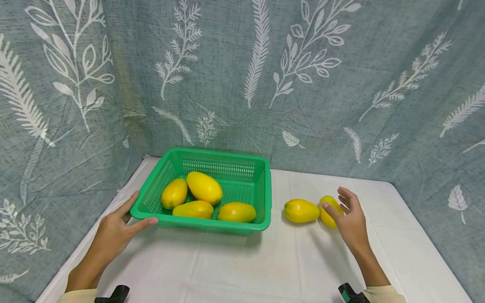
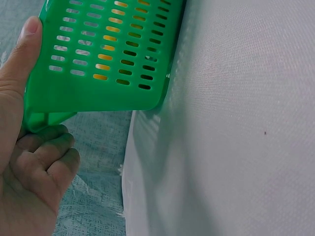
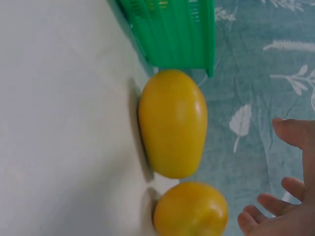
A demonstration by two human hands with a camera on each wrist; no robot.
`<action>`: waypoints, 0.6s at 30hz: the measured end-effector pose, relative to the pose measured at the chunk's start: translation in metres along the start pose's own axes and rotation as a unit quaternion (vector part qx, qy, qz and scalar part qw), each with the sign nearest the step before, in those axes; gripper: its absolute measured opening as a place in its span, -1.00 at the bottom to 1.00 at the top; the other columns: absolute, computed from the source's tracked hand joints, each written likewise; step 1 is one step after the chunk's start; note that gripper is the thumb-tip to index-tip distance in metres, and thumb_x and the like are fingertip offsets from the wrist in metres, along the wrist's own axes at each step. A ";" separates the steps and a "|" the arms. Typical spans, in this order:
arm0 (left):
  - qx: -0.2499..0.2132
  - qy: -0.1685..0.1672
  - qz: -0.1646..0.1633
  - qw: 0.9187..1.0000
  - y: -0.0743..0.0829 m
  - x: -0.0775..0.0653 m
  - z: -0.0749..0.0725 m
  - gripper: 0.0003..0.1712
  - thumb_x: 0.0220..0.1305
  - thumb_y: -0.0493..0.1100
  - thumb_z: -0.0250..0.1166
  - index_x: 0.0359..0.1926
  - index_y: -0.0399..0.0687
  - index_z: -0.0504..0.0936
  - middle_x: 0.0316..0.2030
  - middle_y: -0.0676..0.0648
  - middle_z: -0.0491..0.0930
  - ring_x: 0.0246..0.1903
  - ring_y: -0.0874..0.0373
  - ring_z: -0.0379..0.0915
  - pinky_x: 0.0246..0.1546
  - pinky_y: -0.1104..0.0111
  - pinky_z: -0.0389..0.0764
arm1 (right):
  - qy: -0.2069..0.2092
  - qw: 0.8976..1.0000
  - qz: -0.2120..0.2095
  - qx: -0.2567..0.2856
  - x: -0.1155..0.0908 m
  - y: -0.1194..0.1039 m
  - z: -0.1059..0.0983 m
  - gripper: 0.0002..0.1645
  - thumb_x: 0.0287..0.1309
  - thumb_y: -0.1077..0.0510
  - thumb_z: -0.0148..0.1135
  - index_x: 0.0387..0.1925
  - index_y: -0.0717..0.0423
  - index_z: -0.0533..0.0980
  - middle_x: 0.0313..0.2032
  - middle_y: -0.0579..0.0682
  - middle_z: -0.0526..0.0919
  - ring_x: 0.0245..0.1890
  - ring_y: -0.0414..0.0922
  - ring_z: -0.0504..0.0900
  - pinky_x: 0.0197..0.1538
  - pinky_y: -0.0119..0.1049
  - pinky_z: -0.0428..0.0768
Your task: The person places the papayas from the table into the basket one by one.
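My left hand (image 1: 115,229) grips the near left corner of a green plastic basket (image 1: 212,224), thumb on the rim and fingers curled beneath it in the left wrist view. Inside the basket lie several smooth yellow oval fruits (image 1: 204,188), mango-like in shape. Right of it, two more rest on the cloth: one lengthwise fruit (image 1: 301,211) and, beside it, another fruit (image 1: 329,210) partly hidden behind my right hand (image 1: 352,221). That hand hovers over the farther-right fruit with fingers spread and loosely bent. In the right wrist view a gap shows between fingers and the nearest fruit (image 3: 192,211).
A white cloth (image 1: 265,269) covers the table. Grey-green curtains (image 1: 227,84) with white leaf prints stand close behind and along both sides. Dark wrist devices (image 1: 352,292) sit at both sleeves.
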State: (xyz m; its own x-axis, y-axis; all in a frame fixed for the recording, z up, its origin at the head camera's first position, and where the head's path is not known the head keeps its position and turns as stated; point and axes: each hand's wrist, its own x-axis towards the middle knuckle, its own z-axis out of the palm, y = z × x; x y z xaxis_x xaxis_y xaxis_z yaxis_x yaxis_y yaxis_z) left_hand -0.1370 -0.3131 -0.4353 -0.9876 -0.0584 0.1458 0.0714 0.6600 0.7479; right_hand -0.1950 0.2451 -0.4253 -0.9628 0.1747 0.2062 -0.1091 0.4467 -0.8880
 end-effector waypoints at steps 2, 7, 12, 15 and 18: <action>-0.003 -0.003 -0.001 1.000 0.000 0.000 0.000 0.18 0.37 0.11 0.50 0.72 -0.01 -0.06 0.55 -0.54 0.11 0.47 -0.46 0.20 -0.16 0.85 0.30 | 0.003 1.000 0.006 -0.011 0.001 0.004 -0.001 -0.04 0.36 0.05 0.48 0.60 0.21 0.20 0.55 0.22 0.31 0.56 0.19 0.27 0.56 0.08 0.25; -0.006 -0.005 -0.003 1.000 0.000 0.000 0.000 0.18 0.37 0.12 0.49 0.72 0.01 -0.08 0.56 -0.53 0.09 0.48 -0.46 0.17 -0.16 0.86 0.29 | 0.007 0.999 0.021 -0.027 0.004 0.011 -0.002 -0.04 0.37 0.00 0.46 0.59 0.20 0.20 0.55 0.23 0.31 0.56 0.22 0.27 0.56 0.11 0.24; 0.006 0.002 -0.002 1.000 0.000 -0.001 0.000 0.17 0.37 0.12 0.50 0.72 0.01 -0.05 0.54 -0.52 0.13 0.45 -0.41 0.24 -0.17 0.84 0.31 | 0.000 0.999 0.034 -0.034 0.004 0.017 -0.004 -0.02 0.39 -0.04 0.45 0.61 0.21 0.18 0.56 0.25 0.29 0.56 0.24 0.25 0.56 0.14 0.23; 0.005 0.001 -0.003 1.000 0.000 -0.001 0.000 0.17 0.37 0.12 0.49 0.72 0.03 -0.06 0.54 -0.52 0.13 0.45 -0.40 0.24 -0.17 0.83 0.32 | -0.005 0.998 0.048 -0.038 0.005 0.021 -0.005 0.00 0.39 -0.06 0.44 0.62 0.20 0.16 0.57 0.26 0.27 0.57 0.26 0.24 0.56 0.15 0.22; 0.000 -0.002 -0.006 1.000 0.001 -0.001 0.000 0.17 0.37 0.12 0.49 0.72 0.02 -0.06 0.55 -0.53 0.12 0.46 -0.43 0.22 -0.17 0.84 0.31 | -0.012 0.997 0.067 -0.043 0.005 0.024 -0.005 0.02 0.40 -0.10 0.42 0.64 0.18 0.13 0.58 0.28 0.25 0.58 0.27 0.22 0.57 0.16 0.21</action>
State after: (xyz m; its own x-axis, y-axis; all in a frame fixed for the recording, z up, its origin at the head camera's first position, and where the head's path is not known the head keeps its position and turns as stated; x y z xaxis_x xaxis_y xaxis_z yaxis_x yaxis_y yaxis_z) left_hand -0.1358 -0.3125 -0.4350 -0.9888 -0.0640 0.1345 0.0593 0.6594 0.7494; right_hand -0.2014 0.2611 -0.4435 -0.9731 0.2172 0.0770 0.0416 0.4944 -0.8682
